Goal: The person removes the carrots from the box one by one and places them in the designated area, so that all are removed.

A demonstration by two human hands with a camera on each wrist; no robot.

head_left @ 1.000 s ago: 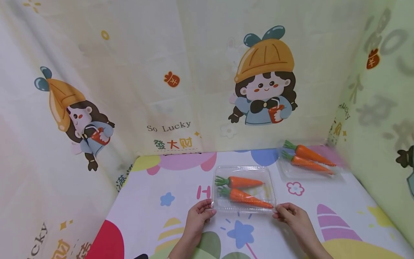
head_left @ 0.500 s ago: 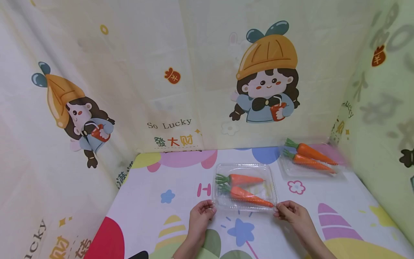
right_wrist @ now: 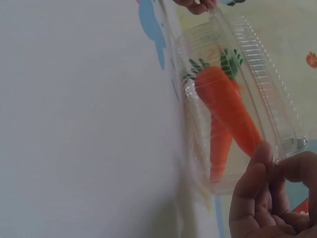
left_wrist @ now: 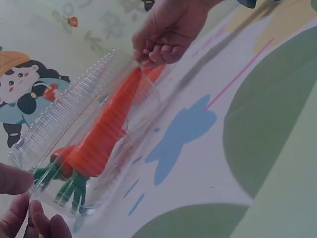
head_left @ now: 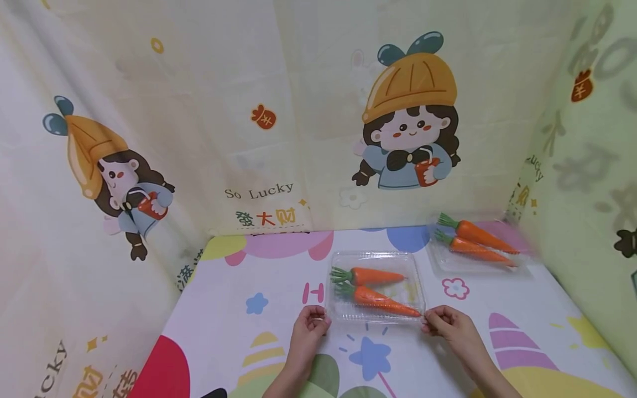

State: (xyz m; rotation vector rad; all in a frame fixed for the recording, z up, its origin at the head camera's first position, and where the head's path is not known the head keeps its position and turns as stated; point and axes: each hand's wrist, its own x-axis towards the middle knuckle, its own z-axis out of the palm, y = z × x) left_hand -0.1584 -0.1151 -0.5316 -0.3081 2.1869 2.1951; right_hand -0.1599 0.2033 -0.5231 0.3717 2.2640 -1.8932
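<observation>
One clear, rectangular plastic container with a ridged rim (head_left: 375, 318) is pinched at its two near corners. At eight o'clock of it, the thumb and bent fingers of the left hand (head_left: 307, 334) press together upon the edge. At four o'clock, the thumb and curled fingers of the right hand (head_left: 452, 327) pinch the other corner in the same manner. Between the hands, inside this container, there lie two orange carrots with green leafy tops: the farther carrot (head_left: 378, 276) points its tip to three o'clock, and the nearer carrot (head_left: 380, 299) slightly below that, close to the right hand. Underneath is a white table surface with colourful prints (head_left: 286, 276); whether the container touches it, I cannot tell. Near two o'clock, apart from both hands, a second clear plastic container (head_left: 460, 266) also holds two orange carrots (head_left: 490, 237). Toward twelve o'clock rises a cream-coloured cloth wall (head_left: 318, 83), with a printed cartoon figure in an orange hat (head_left: 410, 121).
</observation>
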